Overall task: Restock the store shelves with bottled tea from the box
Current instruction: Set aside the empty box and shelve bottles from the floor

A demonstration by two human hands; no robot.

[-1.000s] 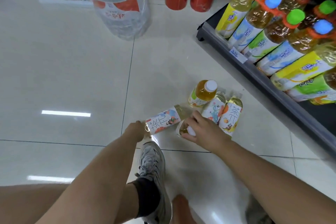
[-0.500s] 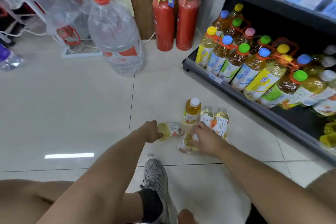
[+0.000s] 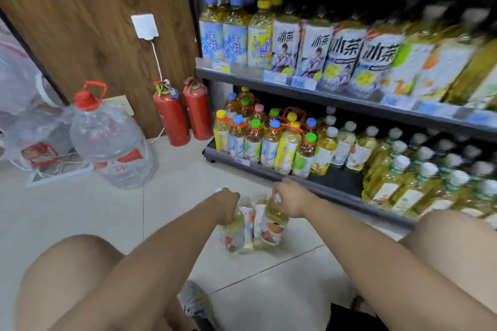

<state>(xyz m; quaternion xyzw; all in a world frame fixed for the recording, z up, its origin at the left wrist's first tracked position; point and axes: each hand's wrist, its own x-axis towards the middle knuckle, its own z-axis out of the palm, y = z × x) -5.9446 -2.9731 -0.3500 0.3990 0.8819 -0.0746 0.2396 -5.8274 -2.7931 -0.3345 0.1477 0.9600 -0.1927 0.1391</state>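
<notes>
Up come the bottles as the view swings to the shelves! Now the left hand grips the first tea bottle by its neck and the right hand clutches the second tea bottle, both low before the bottom shelf. Pick-up step, I'd say; next, find a free slot.

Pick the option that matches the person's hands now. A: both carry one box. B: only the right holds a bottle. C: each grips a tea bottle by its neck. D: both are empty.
C: the left hand curls round the neck of the left tea bottle, and the right hand round the neck of the right tea bottle.
</notes>
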